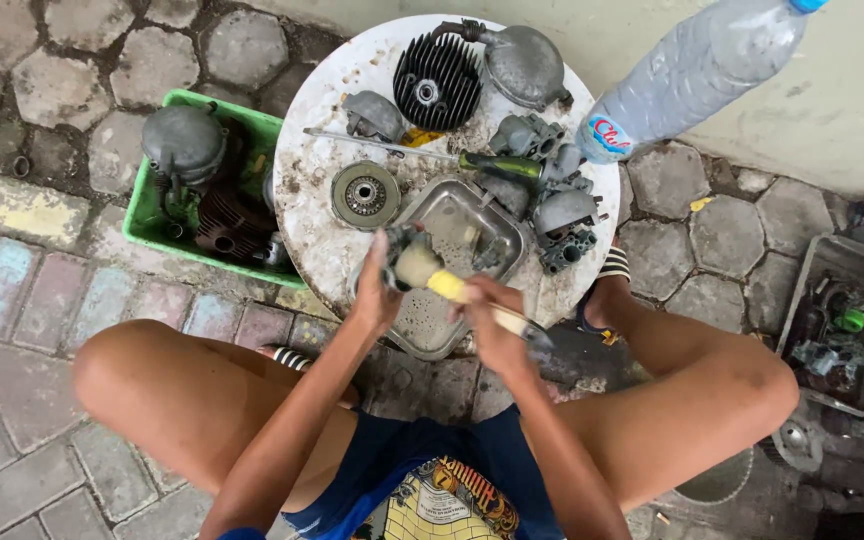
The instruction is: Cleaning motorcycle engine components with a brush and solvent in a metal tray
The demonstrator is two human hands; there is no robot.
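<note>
L hand (377, 290) clamps small engine part (404, 252) over tray (430, 335); R hand (492, 325) fisted on brush (430, 275), bristles on part. Risk: wet part slips, drops into tray.

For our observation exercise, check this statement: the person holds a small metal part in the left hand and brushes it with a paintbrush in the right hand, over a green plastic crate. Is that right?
Not quite. The head view shows the left hand holding the small metal part and the right hand working the paintbrush over a metal tray on the round table. The green plastic crate sits beside the table.
</note>
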